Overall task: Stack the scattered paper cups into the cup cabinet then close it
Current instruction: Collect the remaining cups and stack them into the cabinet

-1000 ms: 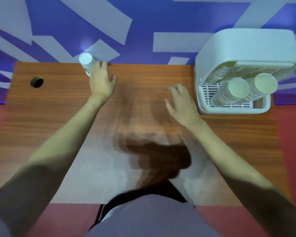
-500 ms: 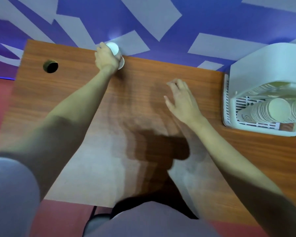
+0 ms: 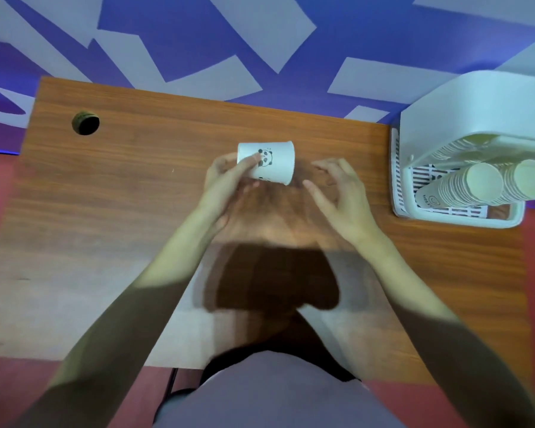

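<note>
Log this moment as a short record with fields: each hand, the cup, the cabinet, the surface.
left hand: grips the paper cup near its base
right hand: fingers spread, holds nothing, just right of the cup
paper cup: white, panda print, on its side, rim toward the right hand
cup cabinet: white, open, at the table's right end
cup stacks: two, lying inside the cabinet, bases toward the camera
table: wooden, cable hole at far left
</note>
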`<move>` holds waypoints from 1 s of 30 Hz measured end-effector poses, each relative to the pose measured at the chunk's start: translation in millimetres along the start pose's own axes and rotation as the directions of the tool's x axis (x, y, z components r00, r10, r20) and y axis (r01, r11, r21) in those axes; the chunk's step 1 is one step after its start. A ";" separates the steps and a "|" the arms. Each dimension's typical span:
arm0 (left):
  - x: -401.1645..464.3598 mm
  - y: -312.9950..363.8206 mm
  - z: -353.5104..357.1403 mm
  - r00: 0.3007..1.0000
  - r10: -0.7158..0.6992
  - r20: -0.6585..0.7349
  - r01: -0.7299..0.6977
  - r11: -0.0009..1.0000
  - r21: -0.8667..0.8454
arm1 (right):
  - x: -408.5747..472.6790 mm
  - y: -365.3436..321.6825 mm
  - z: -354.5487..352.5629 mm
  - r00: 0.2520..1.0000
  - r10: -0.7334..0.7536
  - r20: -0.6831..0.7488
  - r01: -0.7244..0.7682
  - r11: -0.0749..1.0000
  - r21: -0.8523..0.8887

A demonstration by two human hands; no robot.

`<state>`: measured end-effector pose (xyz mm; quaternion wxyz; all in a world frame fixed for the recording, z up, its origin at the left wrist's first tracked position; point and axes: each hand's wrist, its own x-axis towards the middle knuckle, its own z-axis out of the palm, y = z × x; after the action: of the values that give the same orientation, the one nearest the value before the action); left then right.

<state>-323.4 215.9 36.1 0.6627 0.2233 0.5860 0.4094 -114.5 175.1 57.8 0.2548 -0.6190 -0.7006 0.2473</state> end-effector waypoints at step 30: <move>-64.8 -111.3 276.5 0.980 0.137 0.141 -0.194 0.807 0.557 | -102.2 205.6 -225.5 0.879 -0.267 -0.394 0.133 0.933 -0.334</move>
<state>-25.4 151.7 47.3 0.5548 0.4797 0.6275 0.2614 198.1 103.5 85.1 0.3327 -0.6128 -0.7160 -0.0326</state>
